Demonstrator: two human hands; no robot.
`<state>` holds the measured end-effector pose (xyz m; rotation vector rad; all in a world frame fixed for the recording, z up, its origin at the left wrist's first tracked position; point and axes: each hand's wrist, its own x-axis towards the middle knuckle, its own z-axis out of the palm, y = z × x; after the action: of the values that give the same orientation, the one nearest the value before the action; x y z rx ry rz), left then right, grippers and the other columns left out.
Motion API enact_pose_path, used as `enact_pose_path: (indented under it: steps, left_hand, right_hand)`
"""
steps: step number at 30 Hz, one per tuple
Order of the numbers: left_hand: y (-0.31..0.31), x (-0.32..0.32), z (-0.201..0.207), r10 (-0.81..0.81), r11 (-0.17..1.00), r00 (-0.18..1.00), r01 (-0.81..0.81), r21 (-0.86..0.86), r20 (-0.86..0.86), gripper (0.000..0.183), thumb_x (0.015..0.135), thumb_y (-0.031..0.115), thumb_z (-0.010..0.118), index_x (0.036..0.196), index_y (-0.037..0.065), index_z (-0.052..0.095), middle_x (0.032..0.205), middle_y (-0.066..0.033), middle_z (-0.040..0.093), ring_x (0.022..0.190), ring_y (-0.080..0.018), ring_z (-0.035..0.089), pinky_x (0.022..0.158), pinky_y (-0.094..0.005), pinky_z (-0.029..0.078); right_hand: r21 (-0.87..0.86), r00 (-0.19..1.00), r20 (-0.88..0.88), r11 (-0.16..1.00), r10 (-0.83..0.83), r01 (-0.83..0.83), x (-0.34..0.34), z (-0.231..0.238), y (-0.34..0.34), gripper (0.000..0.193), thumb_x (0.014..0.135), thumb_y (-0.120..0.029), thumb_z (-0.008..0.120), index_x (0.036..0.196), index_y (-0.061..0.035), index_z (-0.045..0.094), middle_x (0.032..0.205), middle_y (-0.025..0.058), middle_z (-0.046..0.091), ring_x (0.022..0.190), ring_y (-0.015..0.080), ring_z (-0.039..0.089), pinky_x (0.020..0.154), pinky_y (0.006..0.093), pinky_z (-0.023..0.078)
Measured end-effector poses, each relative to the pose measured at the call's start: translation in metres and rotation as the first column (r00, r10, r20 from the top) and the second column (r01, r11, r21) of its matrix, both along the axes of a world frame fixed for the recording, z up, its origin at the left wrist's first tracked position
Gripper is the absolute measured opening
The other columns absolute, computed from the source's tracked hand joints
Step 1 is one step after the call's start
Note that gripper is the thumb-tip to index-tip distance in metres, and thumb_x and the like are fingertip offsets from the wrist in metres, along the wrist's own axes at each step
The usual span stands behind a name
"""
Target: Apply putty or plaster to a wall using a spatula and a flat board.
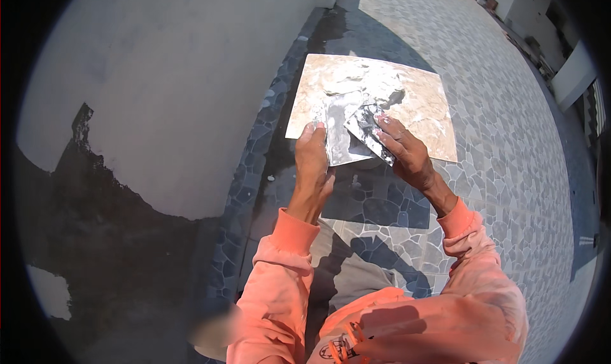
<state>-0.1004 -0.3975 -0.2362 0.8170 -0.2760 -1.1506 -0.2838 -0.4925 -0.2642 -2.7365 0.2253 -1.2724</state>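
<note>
Left hand (312, 160) clasps a metal plate (339, 125), right hand (412, 157) a smeared scraper (366, 128), fingers closed; dark print (337, 350) marks the near sweatshirt (439, 326).

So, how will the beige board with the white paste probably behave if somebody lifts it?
The beige board is probably stiff, since it looks flat, without visible sagging. Its marbled, tile-like face hints that it may be heavy and could chip at the corners. The white paste, lumpy and unevenly spread, might slide if the board tilts.
</note>
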Motion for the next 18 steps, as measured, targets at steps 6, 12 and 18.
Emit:
enact_pose_path:
  steps: [6,12,18]
  left_hand:
    - [0.001,0.007,-0.011,0.007,1.0,0.995,-0.008,0.011,0.096,0.032,0.098,0.013,0.04,0.124,-0.005,0.043,0.111,-0.0131,0.058,0.094,-0.0185,0.062,0.081,-0.0317,0.052]
    - [0.009,0.027,-0.035,0.037,0.999,0.97,-0.042,0.015,0.241,0.036,0.098,0.013,0.041,0.126,-0.009,0.041,0.107,-0.0132,0.06,0.09,-0.016,0.062,0.079,-0.0293,0.051]
    - [0.026,0.018,-0.021,0.061,0.998,0.99,-0.064,0.018,0.126,0.035,0.099,0.013,0.04,0.127,-0.008,0.041,0.114,-0.0136,0.058,0.096,-0.0171,0.061,0.083,-0.0305,0.051]
  right_hand:
    - [-0.152,0.979,-0.161,0.983,-0.125,0.1,-0.018,-0.006,-0.025,0.062,0.066,0.016,0.057,0.123,-0.0073,0.055,0.125,0.0171,0.056,0.115,0.0353,0.055,0.1,0.0451,0.045]
    - [-0.175,0.897,-0.147,0.904,-0.417,0.391,-0.052,-0.024,-0.113,0.056,0.071,0.019,0.051,0.119,-0.0088,0.058,0.115,0.0164,0.062,0.109,0.0335,0.059,0.092,0.0398,0.049]
    - [-0.149,0.9,-0.333,0.958,-0.282,0.246,-0.055,-0.04,-0.188,0.052,0.073,0.018,0.051,0.117,-0.0094,0.059,0.122,0.0144,0.06,0.113,0.0321,0.055,0.097,0.0399,0.044]
